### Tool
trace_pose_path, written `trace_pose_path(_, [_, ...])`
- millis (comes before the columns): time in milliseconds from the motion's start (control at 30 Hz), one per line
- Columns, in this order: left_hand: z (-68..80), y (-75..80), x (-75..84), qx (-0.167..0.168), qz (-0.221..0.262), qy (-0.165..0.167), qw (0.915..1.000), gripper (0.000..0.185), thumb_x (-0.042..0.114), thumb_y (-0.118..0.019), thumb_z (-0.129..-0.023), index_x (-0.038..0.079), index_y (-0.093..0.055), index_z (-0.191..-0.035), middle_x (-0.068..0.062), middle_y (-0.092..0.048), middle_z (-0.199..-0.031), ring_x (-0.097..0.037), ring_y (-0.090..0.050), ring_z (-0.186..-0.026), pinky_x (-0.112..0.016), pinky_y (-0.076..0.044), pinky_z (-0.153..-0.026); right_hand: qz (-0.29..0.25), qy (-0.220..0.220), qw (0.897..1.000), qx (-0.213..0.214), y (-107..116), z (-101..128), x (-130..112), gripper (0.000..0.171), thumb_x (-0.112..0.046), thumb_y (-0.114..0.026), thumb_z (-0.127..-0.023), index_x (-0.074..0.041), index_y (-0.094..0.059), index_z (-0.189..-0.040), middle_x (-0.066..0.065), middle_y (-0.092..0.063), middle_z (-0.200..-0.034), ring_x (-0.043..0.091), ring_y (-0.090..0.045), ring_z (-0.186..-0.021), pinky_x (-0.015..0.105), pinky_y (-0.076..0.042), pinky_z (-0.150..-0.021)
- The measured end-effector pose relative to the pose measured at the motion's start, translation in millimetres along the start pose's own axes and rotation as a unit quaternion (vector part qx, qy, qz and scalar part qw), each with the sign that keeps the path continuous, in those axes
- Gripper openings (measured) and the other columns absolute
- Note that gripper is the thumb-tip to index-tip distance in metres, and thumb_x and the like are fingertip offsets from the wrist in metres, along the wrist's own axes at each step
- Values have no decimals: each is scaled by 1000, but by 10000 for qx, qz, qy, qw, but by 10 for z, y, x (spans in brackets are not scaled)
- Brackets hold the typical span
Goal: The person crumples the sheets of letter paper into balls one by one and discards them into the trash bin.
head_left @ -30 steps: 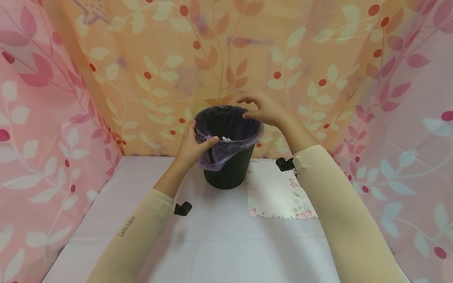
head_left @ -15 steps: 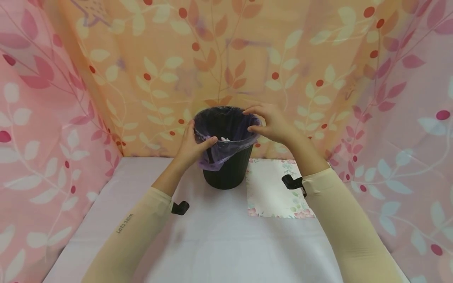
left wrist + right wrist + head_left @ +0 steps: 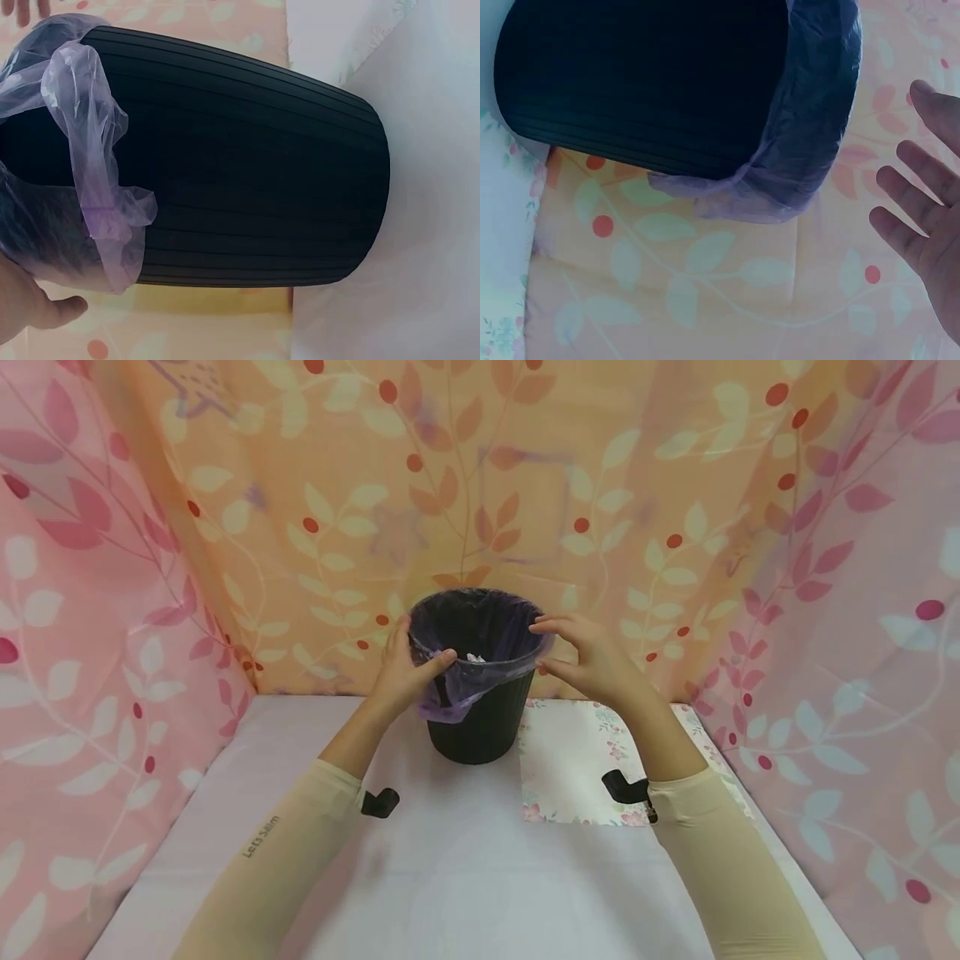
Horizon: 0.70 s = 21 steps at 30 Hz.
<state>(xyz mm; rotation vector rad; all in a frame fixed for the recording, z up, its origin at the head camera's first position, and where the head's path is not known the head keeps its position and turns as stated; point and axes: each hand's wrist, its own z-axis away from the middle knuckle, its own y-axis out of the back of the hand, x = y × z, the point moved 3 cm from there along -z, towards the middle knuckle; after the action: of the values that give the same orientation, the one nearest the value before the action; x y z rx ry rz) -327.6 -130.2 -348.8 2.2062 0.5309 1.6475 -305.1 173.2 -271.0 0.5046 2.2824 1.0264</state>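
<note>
A black ribbed trash can point(image 3: 477, 731) stands upright on the white-covered table, lined with a translucent purple bag point(image 3: 498, 671) folded over its rim. Part of the bag hangs bunched on the outer wall, which the left wrist view shows at the bag's knotted-looking fold point(image 3: 97, 202). Something small and white point(image 3: 474, 657) shows just inside the front rim. My left hand point(image 3: 405, 672) holds the can's left side at the rim, thumb across the front. At the right rim, my right hand point(image 3: 596, 662) has its fingers spread; the right wrist view shows the hand point(image 3: 934, 202) apart from the bag.
A sheet with a floral border point(image 3: 570, 768) lies on the table right of the can. Behind stands an orange leaf-patterned curtain point(image 3: 337, 527), with pink ones at both sides. Black wrist mounts point(image 3: 381, 802) stick out from both sleeves.
My right hand has moved down and slightly right, from above the rim's back right to beside its right edge. My left hand stays on the can.
</note>
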Motion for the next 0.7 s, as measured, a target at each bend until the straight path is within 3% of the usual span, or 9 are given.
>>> trace_pose_path(300, [53, 88, -15, -37, 373, -336, 9987, 104, 50, -73, -92, 16, -8, -166, -8, -6, -172, -29, -4, -158, -56, -11, -127, -63, -151, 9995, 278, -94, 322, -89, 53, -10, -83, -87, -13, -64, -137, 5, -60, -143, 25, -52, -137, 51, -42, -114])
trace_pose_path(467, [168, 103, -15, 147, 667, -545, 9962, 98, 46, -74, -93, 16, -15, -165, -7, -15, -171, -27, -13, -157, -58, -17, -125, -41, -61, 9989, 462, -148, 515, -157, 54, -12, -83, -87, -17, -65, -137, 4, -61, -142, 25, -53, -136, 50, -44, -112])
trace_pose_path(700, [444, 34, -30, 702, 1218, -931, 9857, 78, 30, -74, -96, 9, -33, -158, -6, -35, -164, -25, -31, -151, -55, -31, -120, -296, -67, 9976, 629, -247, 818, -177, 56, -9, -84, -85, -17, -65, -137, 3, -61, -142, 24, -54, -134, 27, -39, -114])
